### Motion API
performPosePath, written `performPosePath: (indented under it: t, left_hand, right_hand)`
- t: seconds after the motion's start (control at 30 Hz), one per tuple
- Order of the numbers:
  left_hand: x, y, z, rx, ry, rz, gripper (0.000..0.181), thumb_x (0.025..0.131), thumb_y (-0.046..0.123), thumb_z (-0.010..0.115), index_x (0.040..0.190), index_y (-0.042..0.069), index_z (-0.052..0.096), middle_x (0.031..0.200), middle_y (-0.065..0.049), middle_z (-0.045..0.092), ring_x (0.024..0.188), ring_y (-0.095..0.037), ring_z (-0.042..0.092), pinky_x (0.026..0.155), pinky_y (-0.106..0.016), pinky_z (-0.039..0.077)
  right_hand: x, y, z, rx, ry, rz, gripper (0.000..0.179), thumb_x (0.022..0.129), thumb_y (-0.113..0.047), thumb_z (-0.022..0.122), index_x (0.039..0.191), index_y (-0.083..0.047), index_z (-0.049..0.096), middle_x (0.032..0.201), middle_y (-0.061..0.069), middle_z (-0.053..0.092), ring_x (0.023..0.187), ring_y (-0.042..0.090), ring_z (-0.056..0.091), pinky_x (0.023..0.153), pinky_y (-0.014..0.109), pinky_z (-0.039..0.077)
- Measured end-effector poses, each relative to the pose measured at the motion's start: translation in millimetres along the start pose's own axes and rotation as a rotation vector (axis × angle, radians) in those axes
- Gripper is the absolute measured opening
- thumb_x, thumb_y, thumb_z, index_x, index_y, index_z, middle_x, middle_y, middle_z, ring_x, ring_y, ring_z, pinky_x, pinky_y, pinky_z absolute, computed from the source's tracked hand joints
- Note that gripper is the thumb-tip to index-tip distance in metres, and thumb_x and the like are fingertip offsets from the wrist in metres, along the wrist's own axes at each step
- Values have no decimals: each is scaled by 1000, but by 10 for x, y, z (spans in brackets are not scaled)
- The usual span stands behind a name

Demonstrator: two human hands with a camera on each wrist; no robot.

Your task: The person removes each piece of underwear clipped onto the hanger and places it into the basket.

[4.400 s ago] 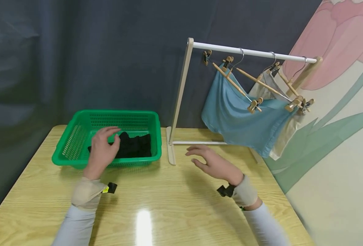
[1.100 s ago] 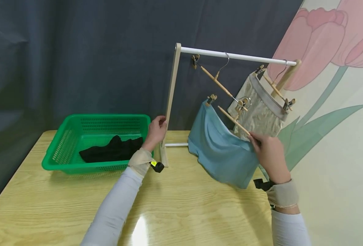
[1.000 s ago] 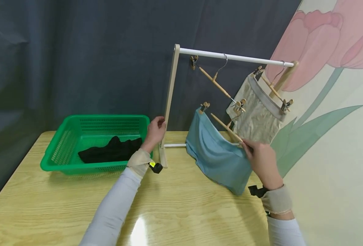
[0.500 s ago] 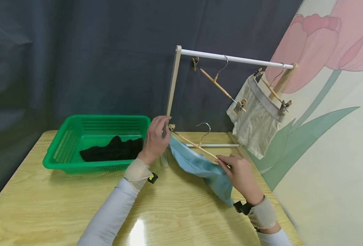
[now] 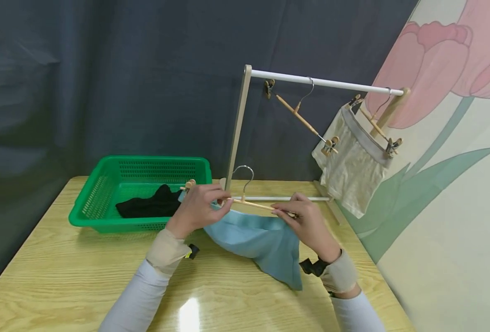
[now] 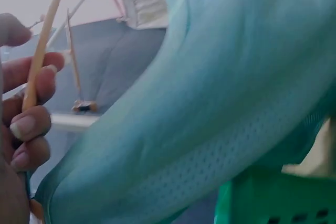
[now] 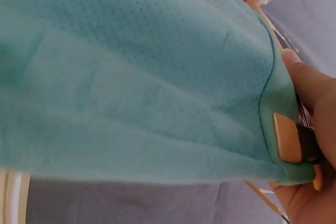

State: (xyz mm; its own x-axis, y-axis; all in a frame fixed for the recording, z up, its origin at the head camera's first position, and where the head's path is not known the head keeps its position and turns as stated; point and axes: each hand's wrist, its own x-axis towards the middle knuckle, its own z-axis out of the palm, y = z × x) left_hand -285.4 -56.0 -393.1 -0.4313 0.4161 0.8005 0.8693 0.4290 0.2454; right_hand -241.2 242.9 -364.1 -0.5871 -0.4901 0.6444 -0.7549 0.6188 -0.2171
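Note:
My left hand (image 5: 201,207) curls its fingers round the left part of a wooden clip hanger (image 5: 255,204). At the hanger's other end my right hand (image 5: 307,223) pinches the bar between thumb and fingers. From the hanger's clips droops a pair of light-blue underpants (image 5: 261,240), over the table's middle. One wooden clip (image 7: 287,137) grips the waistband close to my right palm. The other clip (image 5: 190,183) shows behind my left hand, overlapping the basket. The hanger's metal hook (image 5: 245,173) points up, off the rail.
The drying rack (image 5: 238,124) stands behind, its white rail (image 5: 323,83) bearing a bare clip hanger (image 5: 298,115) and a hanger with beige underpants (image 5: 352,159). A green basket (image 5: 145,226) at left holds a black garment (image 5: 149,203). A painted wall (image 5: 448,193) borders the right side.
My right hand has taken the blue underpants' hanger off the rail and brought it down and left. My left hand has let go of the rack's post and now holds the hanger too.

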Motion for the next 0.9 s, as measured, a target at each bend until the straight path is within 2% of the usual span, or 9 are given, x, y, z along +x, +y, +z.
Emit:
performPosePath:
  t: [0.17, 0.3, 0.47, 0.6, 0.67, 0.77, 0.83, 0.9]
  left_hand:
    - [-66, 27, -167, 8, -13, -16, 6, 86, 14, 81, 89, 9, 81, 78, -2, 72, 63, -12, 63, 56, -27, 52]
    - [-114, 60, -321, 14, 18, -29, 5, 85, 12, 83, 89, 10, 81, 76, 0, 70, 63, -12, 65, 55, -28, 53]
    - [-163, 111, -547, 44, 98, -34, 6, 82, 8, 84, 87, 11, 81, 77, 3, 71, 63, -8, 63, 56, -30, 52]
    - [-201, 104, -666, 49, 144, -34, 7, 82, 8, 84, 88, 11, 82, 79, 3, 73, 65, -8, 64, 58, -27, 51]
    - [-239, 87, -696, 40, 159, -50, 6, 88, 16, 81, 88, 11, 82, 79, 3, 73, 66, -8, 63, 58, -23, 48]
    - [-286, 54, -719, 34, 169, -72, 23, 96, 29, 73, 87, 10, 81, 78, 2, 72, 67, -9, 63, 58, -20, 44]
    - [-291, 48, -723, 25, 167, -80, 25, 97, 30, 72, 87, 10, 81, 77, 2, 72, 67, -10, 62, 58, -20, 42]
    - [-280, 41, -724, 32, 157, -75, 18, 95, 24, 75, 88, 9, 81, 77, 1, 72, 66, -10, 62, 58, -20, 42]
  right_hand:
    - [131, -33, 32, 36, -20, 59, 20, 86, -14, 82, 106, -14, 81, 80, -9, 65, 65, 4, 42, 56, 24, 40]
    - [239, -108, 31, 84, -77, 135, 34, 91, -21, 78, 123, -12, 74, 91, -6, 69, 68, 6, 49, 60, 26, 46]
    - [334, -226, -12, 213, -145, 249, 47, 106, -24, 58, 150, -12, 51, 114, 2, 68, 84, 11, 62, 75, 33, 51]
    - [388, -279, -1, 280, -185, 261, 48, 111, -23, 44, 157, -12, 39, 130, 8, 64, 92, 15, 64, 87, 42, 49]
    - [416, -288, 31, 313, -199, 260, 48, 112, -24, 42, 158, -12, 38, 134, 9, 63, 96, 17, 65, 91, 45, 49]
    - [446, -281, 86, 346, -186, 250, 42, 112, -24, 41, 151, -10, 48, 130, 10, 65, 98, 19, 67, 92, 44, 51]
    - [455, -266, 113, 364, -158, 241, 35, 111, -22, 43, 139, -8, 58, 124, 10, 68, 100, 21, 66, 89, 41, 53]
    - [459, -244, 141, 381, -121, 230, 28, 111, -19, 44, 122, -6, 66, 115, 9, 70, 98, 22, 64, 85, 37, 52]
